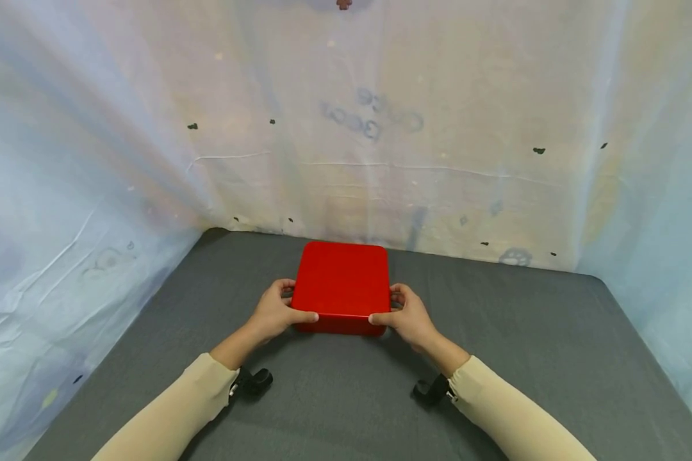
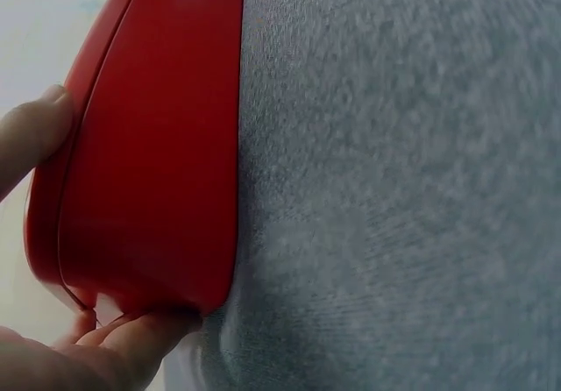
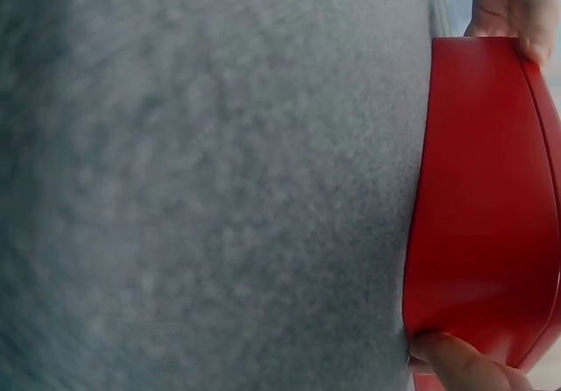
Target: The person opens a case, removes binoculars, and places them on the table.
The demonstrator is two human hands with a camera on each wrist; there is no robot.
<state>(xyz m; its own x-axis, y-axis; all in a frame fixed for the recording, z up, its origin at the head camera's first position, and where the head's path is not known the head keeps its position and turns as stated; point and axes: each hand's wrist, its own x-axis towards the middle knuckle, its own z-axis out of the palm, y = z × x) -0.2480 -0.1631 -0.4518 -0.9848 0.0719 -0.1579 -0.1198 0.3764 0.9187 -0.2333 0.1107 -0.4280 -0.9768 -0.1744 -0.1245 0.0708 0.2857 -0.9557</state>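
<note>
A red box with rounded corners rests on the grey cloth-covered table. A thin lid seam runs round its side, plain to see in both wrist views. My left hand grips the box at its left front corner, thumb along the front edge, fingers round the left side. At the opposite corner my right hand holds it likewise, thumb on the front, fingers partly hidden along the right side. In the left wrist view, the left thumb touches the lid's rim, while the fingers reach the box's lower edge.
A pale, patterned cloth wall hangs behind the table and along both sides. Grey table surface extends left, right and in front of the box. Black straps are worn on both wrists, below cream sleeves.
</note>
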